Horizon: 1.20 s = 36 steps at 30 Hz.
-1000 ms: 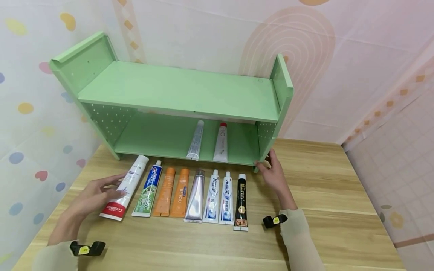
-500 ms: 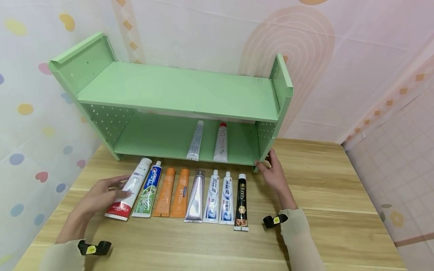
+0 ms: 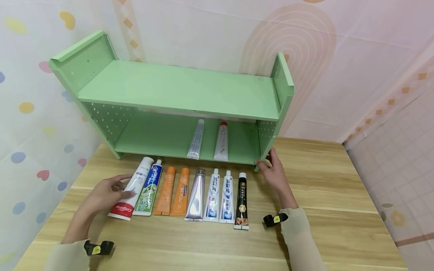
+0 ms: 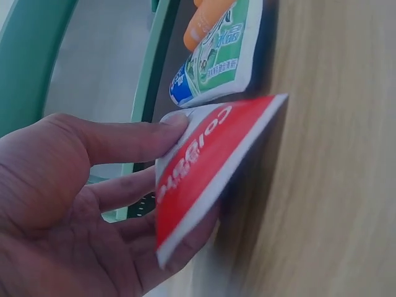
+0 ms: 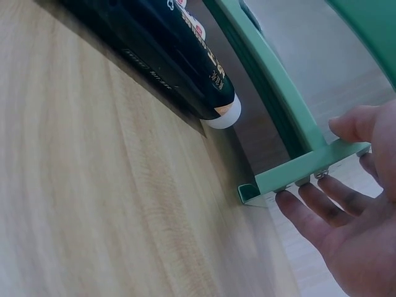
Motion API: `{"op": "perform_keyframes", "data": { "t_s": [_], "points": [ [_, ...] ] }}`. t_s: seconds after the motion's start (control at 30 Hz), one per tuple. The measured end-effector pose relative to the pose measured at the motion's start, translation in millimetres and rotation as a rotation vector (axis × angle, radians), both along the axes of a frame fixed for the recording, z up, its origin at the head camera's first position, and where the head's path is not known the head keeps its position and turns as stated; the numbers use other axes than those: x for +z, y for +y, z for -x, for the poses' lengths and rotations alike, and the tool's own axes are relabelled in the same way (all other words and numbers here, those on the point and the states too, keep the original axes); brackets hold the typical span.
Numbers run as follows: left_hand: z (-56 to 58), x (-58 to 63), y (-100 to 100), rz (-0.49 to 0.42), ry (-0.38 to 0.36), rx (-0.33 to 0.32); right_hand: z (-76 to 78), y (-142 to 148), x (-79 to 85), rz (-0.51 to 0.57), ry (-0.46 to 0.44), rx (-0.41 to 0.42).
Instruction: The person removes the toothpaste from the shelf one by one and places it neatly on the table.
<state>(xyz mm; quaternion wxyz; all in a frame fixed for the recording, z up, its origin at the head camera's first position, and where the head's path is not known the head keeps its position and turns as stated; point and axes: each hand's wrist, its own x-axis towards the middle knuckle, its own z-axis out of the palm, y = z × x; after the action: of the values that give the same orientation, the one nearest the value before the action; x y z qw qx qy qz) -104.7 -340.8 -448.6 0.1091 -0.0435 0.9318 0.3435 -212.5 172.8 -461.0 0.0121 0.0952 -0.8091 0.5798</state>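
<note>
My left hand (image 3: pixel 107 194) grips a white and red Colgate toothpaste tube (image 3: pixel 133 188) between thumb and fingers. In the left wrist view, the red crimped end of the tube (image 4: pixel 204 167) is tilted, with one corner raised off the table. Close to its right lies a blue and green toothpaste tube (image 3: pixel 149 190). My right hand (image 3: pixel 274 175) holds the lower right upright of a green shelf (image 3: pixel 183 90), its thumb on the inner side and fingers outside in the right wrist view. Two tubes, a silvery one (image 3: pixel 196 139) and a red-capped one (image 3: pixel 222 143), lie on the lower board.
Right of the blue and green tube, a row continues: two orange tubes (image 3: pixel 179 194), a silver tube (image 3: pixel 195 195), two white and blue tubes (image 3: pixel 227 197) and a black tube (image 3: pixel 242 201). They lie on the wooden table (image 3: pixel 332 195), in front of the shelf.
My left hand has moved right with the Colgate tube, bringing it close beside the blue and green tube. The right hand stays at the shelf.
</note>
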Motion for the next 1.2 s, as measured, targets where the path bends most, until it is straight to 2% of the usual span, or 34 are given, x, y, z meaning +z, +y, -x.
{"op": "perform_keyframes", "data": {
  "t_s": [0.23, 0.37, 0.5, 0.63, 0.97, 1.2],
  "points": [
    [-0.6, 3.8, -3, 0.067, 0.019, -0.006, 0.3, 0, -0.2, 0.002, 0.0, 0.003],
    [-2.8, 4.5, -6, 0.071, 0.024, -0.014, 0.4, -1, 0.4, 0.004, -0.006, -0.001],
    [-4.9, 4.3, -5, 0.027, 0.032, -0.01, -0.3, 0, 0.2, 0.004, -0.004, -0.003],
    [-5.9, 6.7, -3, -0.01, 0.078, 0.006, -1.0, 1, -0.4, 0.003, 0.005, -0.002],
    [-5.6, 16.7, 1, -0.079, 0.293, -0.003, -0.9, -1, 0.2, 0.007, -0.005, 0.002],
    [-1.2, 19.2, 6, -0.161, 0.31, 0.057, -1.4, -1, 0.3, -0.006, 0.0, -0.001]
  ]
}}
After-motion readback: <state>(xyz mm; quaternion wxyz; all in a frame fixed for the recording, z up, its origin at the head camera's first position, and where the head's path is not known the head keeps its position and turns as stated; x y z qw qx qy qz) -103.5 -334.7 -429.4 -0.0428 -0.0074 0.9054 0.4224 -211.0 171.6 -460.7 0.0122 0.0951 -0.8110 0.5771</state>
